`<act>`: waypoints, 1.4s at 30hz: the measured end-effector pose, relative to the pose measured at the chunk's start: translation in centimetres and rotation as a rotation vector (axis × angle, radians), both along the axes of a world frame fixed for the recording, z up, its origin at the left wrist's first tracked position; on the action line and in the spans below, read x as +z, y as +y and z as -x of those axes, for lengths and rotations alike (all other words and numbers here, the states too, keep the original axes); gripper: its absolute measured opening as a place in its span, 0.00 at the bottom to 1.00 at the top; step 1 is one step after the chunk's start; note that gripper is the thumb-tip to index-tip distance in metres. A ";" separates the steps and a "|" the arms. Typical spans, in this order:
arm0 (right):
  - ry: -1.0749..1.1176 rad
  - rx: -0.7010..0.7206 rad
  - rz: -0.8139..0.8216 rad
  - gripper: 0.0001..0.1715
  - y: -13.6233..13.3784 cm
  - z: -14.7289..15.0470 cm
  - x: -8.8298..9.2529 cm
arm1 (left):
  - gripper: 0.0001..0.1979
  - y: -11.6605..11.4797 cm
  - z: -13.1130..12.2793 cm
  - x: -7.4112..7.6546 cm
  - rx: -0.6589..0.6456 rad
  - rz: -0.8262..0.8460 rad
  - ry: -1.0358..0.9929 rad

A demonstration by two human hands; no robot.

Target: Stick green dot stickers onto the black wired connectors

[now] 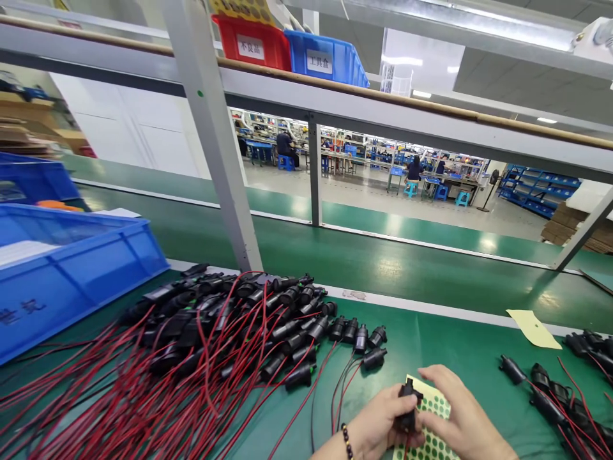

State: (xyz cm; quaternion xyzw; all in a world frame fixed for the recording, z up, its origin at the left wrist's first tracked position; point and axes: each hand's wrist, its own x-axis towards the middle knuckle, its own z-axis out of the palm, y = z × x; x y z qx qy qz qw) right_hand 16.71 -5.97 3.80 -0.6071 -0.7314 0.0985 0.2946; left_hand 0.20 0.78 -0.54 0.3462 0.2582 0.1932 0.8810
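Note:
At the bottom centre my left hand (378, 425) and my right hand (457, 415) both close around a small black connector (408, 402) held upright between them. A bead bracelet circles my left wrist. Under the hands lies a pale sheet of small green dot stickers (433, 409). To the left spreads a large heap of black connectors with red and black wires (215, 345). Several more of these connectors (555, 402) lie on the green mat at the right.
Blue plastic bins (71, 275) stand at the left. A grey frame post (215, 147) rises behind the heap, with red and blue bins (292, 48) on the shelf above. A green conveyor belt (383, 255) runs across. A yellow paper slip (534, 329) lies right. People work at distant benches.

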 end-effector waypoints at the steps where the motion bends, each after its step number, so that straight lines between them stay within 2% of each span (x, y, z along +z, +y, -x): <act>1: 0.010 -0.044 -0.043 0.18 0.1 -0.6 -0.5 | 0.25 0.1 0.0 -0.2 0.013 -0.003 0.030; 3: -0.005 -0.141 -0.118 0.12 0.2 -2.3 -1.9 | 0.23 0.4 -0.1 -0.6 0.025 -0.003 0.071; 6: -0.094 -0.175 -0.116 0.13 0.0 -4.4 -4.8 | 0.23 0.4 -0.3 -1.2 0.025 0.004 0.087; 9: -0.164 -0.169 -0.045 0.09 -0.2 -4.9 -7.3 | 0.23 0.2 -0.5 -1.3 0.015 -0.020 0.105; 12: -0.186 -0.184 0.029 0.09 -0.2 -4.5 -8.3 | 0.23 0.1 -0.5 -1.2 0.017 -0.045 0.112; 22: -0.119 -0.192 0.154 0.05 0.1 -4.2 -8.7 | 0.21 0.2 -0.6 -1.0 0.018 -0.071 0.122; 32: -0.064 -0.238 0.151 0.07 0.2 -3.6 -8.7 | 0.20 0.2 -0.5 -0.8 -0.008 -0.087 0.113; 42: -0.101 -0.273 0.118 0.08 0.2 -2.7 -8.4 | 0.21 0.2 -0.6 -1.0 -0.005 -0.081 0.133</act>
